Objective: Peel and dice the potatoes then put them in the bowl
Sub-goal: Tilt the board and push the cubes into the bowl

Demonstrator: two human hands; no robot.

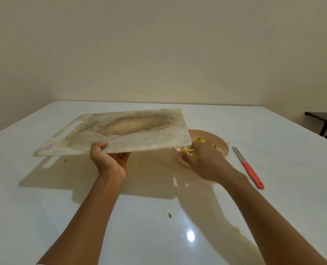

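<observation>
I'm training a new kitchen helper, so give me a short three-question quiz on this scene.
1. True or false: the left hand holds the cutting board lifted off the table.
2. The knife lies: A on the table, right of the bowl; B in the bowl; C under the board.
3. Fill in: the diced potato lies in the ___.
Key: 1 true; 2 A; 3 bowl.

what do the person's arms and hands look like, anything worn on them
The left hand and right hand wear no gloves. Both arms are bare as far as the frame shows, with no sleeves in view, and neither wrist carries a watch or bracelet. No rings show on the fingers that are visible.
</observation>
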